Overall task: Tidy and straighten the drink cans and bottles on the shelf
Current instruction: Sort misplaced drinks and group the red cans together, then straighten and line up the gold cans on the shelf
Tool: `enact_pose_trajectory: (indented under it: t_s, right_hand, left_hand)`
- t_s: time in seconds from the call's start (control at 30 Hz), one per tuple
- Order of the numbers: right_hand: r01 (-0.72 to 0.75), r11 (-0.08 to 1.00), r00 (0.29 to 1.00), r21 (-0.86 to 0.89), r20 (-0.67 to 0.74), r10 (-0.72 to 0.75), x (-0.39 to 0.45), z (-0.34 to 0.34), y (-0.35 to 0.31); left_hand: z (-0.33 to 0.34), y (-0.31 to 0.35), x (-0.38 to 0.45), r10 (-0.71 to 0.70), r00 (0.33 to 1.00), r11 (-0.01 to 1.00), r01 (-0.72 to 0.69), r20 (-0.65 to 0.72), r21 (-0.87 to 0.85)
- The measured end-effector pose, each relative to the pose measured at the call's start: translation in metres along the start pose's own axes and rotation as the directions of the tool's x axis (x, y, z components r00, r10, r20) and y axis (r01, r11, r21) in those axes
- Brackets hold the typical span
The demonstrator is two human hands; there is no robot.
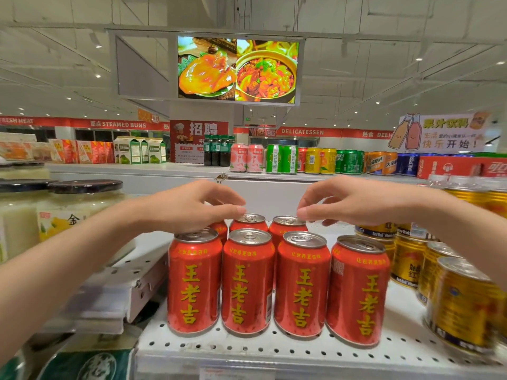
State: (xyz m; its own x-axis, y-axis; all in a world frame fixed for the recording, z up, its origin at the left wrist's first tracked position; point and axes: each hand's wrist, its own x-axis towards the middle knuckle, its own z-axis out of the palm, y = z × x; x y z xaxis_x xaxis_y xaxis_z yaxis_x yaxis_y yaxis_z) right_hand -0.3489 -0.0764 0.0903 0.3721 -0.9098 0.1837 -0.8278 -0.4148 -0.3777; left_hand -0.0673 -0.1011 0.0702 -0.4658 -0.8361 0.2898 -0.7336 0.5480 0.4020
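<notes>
Several red herbal-tea cans with yellow characters (248, 283) stand upright in a front row on the white perforated shelf (274, 351). Behind them stand three more red cans. My left hand (197, 207) reaches over the front row, and its pinched fingertips grip the top rim of the middle back can (249, 218). My right hand (356, 201) comes in from the right, with thumb and fingertips on the rim of the right back can (286, 222). The left back can (219, 229) is mostly hidden under my left hand.
Gold Red Bull cans (463, 303) crowd the shelf to the right of the red ones. Large jars with dark lids (68, 212) stand to the left, beyond a gap and a shelf bracket (131, 272). A farther counter carries mixed drink cans (315, 160).
</notes>
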Motion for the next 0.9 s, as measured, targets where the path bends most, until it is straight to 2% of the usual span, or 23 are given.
enact_pose_trajectory:
  t_s: [0.13, 0.23, 0.43, 0.57, 0.73, 0.8, 0.9]
  right_hand:
    - [-0.002, 0.997, 1.0, -0.08, 0.005, 0.003, -0.029, 0.001, -0.007]
    - [0.013, 0.994, 0.998, -0.108, -0.057, -0.019, -0.048, 0.012, -0.018]
    - [0.027, 0.964, 0.932, -0.264, -0.341, -0.12, -0.086, 0.041, -0.033]
    - [0.028, 0.965, 0.837, -0.261, -0.521, -0.166, -0.115, 0.074, -0.039]
    - [0.069, 0.989, 0.728, -0.131, -0.671, -0.14, -0.149, 0.128, -0.047]
    - [0.07, 0.997, 0.734, 0.021, -0.678, -0.037, -0.166, 0.149, -0.049]
    - [0.008, 0.949, 0.759, 0.316, -0.62, 0.2, -0.193, 0.183, -0.038]
  left_hand:
    - [0.001, 0.005, -0.029, 0.095, 0.992, 0.994, -0.099, -0.083, -0.042]
    - [0.01, 0.005, -0.047, 0.185, 0.973, 0.982, -0.178, -0.137, 0.063]
    - [0.021, 0.003, -0.067, 0.331, 0.915, 0.93, -0.276, -0.23, 0.243]
    - [0.036, 0.005, -0.092, 0.389, 0.841, 0.921, -0.343, -0.377, 0.185]
    - [0.072, 0.009, -0.13, 0.42, 0.736, 0.891, -0.445, -0.531, 0.089]
    - [0.091, 0.011, -0.145, 0.366, 0.739, 0.9, -0.437, -0.565, 0.012]
    - [0.127, 0.011, -0.169, 0.187, 0.808, 0.915, -0.35, -0.559, -0.2]
